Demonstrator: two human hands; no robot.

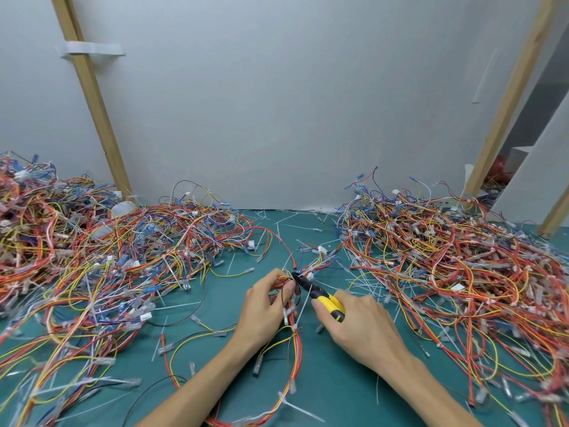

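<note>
**Far left.** A large tangled heap of red, orange, yellow and blue wire harnesses (92,248) covers the left part of the dark green work mat (335,383) and reaches back to the grey wall. A bare wooden batten (89,97) stands aslant against that wall behind the heap, with a strip of pale tape (92,50) across it.

**Centre left.** The left hand (266,306) is low over the mat with its fingers curled. Thumb and fingertips pinch a looped bundle of red, orange and yellow wires (296,343). The bundle lies at the middle of the mat, between the two heaps. From the pinch it trails toward the near edge, while its far end, with white plastic connectors, fans out beyond the fingers. A white cable tie (303,306) juts from the bundle beside the thumb.

**Centre right.** The right hand (363,328) is closed round the yellow-and-black handles of a pair of small side cutters (318,293). Their black nose points left and away, at the bundle just beside the left fingertips. Whether the blades touch a wire or the tie cannot be told.

**Right.** Loose white offcuts of cable tie (366,282) lie scattered on the mat. A second tangled heap of similar harnesses (462,257) fills the right side. A second wooden batten (505,97) rises behind it.
</note>
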